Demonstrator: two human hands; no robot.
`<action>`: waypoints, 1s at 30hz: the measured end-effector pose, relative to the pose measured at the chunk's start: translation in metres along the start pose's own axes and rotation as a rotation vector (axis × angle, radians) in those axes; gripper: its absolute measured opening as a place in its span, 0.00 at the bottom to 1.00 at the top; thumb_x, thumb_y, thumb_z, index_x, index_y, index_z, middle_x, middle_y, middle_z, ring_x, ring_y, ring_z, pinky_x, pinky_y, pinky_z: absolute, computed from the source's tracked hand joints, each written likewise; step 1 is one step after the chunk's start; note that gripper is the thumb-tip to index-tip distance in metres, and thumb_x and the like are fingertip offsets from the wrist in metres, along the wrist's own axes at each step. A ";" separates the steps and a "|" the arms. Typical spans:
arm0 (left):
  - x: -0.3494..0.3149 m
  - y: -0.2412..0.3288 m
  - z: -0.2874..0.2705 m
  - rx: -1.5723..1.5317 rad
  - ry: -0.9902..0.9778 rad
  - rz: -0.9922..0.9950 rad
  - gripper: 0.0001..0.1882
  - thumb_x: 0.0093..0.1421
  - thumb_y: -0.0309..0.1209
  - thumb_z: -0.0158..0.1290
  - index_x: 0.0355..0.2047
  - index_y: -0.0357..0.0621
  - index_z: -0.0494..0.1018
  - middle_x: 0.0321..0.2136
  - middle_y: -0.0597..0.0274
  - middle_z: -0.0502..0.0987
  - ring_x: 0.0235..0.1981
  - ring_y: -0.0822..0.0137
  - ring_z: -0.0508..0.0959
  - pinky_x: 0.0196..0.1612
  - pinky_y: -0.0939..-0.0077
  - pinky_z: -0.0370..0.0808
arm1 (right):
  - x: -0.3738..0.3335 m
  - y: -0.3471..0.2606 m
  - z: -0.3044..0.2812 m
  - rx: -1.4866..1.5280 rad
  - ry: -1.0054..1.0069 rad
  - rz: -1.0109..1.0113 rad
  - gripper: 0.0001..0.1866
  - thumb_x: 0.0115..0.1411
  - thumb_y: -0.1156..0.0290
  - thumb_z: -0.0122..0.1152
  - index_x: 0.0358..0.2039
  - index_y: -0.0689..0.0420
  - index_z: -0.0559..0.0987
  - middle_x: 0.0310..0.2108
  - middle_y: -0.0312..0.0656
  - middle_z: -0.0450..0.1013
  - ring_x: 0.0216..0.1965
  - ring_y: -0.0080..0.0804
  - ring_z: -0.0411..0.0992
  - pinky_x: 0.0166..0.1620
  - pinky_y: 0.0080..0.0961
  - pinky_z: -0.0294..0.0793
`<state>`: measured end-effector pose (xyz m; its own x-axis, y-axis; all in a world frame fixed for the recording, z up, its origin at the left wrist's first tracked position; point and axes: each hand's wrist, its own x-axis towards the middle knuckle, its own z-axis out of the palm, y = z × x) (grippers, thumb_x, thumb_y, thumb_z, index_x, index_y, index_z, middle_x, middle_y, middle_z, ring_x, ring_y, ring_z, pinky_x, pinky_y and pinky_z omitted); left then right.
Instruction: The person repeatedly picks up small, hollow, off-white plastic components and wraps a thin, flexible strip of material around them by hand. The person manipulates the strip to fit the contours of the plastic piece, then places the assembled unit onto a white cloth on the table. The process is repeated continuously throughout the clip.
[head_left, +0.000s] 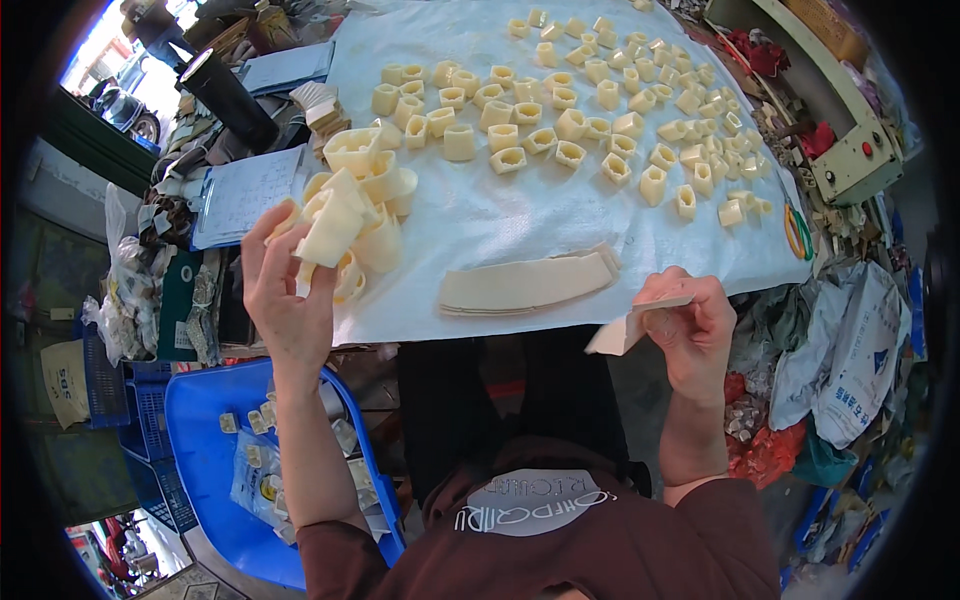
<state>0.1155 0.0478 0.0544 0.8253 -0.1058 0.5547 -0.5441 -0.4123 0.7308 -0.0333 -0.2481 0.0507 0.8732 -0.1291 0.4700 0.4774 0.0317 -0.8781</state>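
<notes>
At the left of the table, my left hand (287,290) pinches a cream, tube-like hollow piece (332,226) between thumb and fingers. It is held up against a pile of larger cream hollow pieces (385,185). My right hand (692,325), just off the table's near edge, is closed on a thin beige strip (618,335). The strip hangs down to the left, bent over at my fingers. Between my hands lies a stack of slightly curved beige strips (530,282) on the white table cover (440,225).
Many small cream hollow pieces (527,112) stand across the far and right table. Scissors (798,232) with coloured handles lie at the right edge. A black cylinder (228,100) and papers (245,200) are at left. Below is a blue tub (210,480) holding pieces and bags.
</notes>
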 end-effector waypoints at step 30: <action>-0.115 0.064 0.038 -0.530 -0.520 -0.396 0.25 0.45 0.09 0.50 0.43 0.43 0.66 0.46 0.56 0.61 0.47 0.65 0.68 0.43 0.76 0.72 | 0.002 -0.007 0.048 -0.301 -0.480 0.425 0.08 0.53 0.73 0.63 0.30 0.63 0.73 0.19 0.44 0.72 0.19 0.29 0.71 0.25 0.23 0.68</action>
<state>-0.0084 -0.0004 0.0221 0.8641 -0.4999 0.0591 -0.0919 -0.0412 0.9949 -0.0304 -0.2012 0.0618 0.9578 0.2872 0.0071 0.0977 -0.3023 -0.9482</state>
